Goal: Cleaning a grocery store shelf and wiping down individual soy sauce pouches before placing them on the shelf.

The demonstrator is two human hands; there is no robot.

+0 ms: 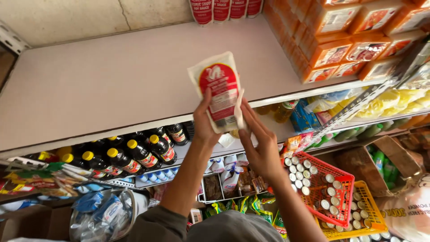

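Observation:
A white pouch with a red label (219,89) is raised upright over the wide pale shelf top (112,80). My left hand (204,122) grips the pouch at its lower left edge, thumb up along its side. My right hand (262,143) has its fingers on the pouch's lower right corner from behind. Three more pouches of the same red and white kind (224,9) stand at the back of the shelf top against the wall.
Stacked orange boxes (340,40) fill the right of the shelf top. Below are dark bottles with yellow caps (130,157), small packets, and red (324,188) and yellow (358,219) baskets of small jars. A bag of plastic packs (103,215) sits bottom left.

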